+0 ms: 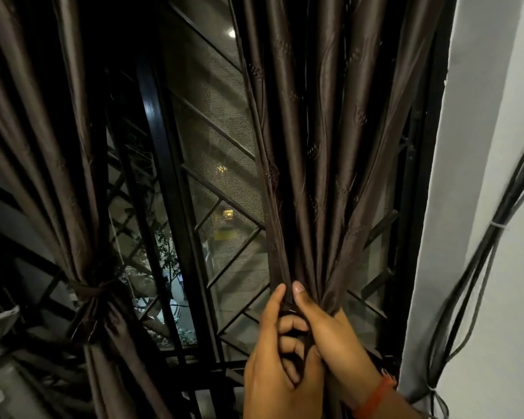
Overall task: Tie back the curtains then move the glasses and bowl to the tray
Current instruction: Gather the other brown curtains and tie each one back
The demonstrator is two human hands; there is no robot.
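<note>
Two dark brown curtains hang at a barred window. The left curtain (pixel 58 164) is gathered and bound by a brown tie-back (pixel 88 290) at its waist. The right curtain (pixel 324 140) is bunched into a narrow bundle in front of me. My left hand (pixel 270 355) wraps around that bundle from the left, thumb pointing up. From the right, my right hand (pixel 330 325) presses on the same bundle, with an orange band on its wrist. Both hands pinch a dark strip of fabric running down between them. Glasses, bowl and tray are out of view.
A black window frame (pixel 167 164) with diagonal metal grille bars (pixel 233 246) and mesh stands behind the curtains. A white wall (pixel 490 207) rises at the right, with black cables (pixel 478 267) running down it. Crumpled pale material (pixel 0 322) lies at the lower left.
</note>
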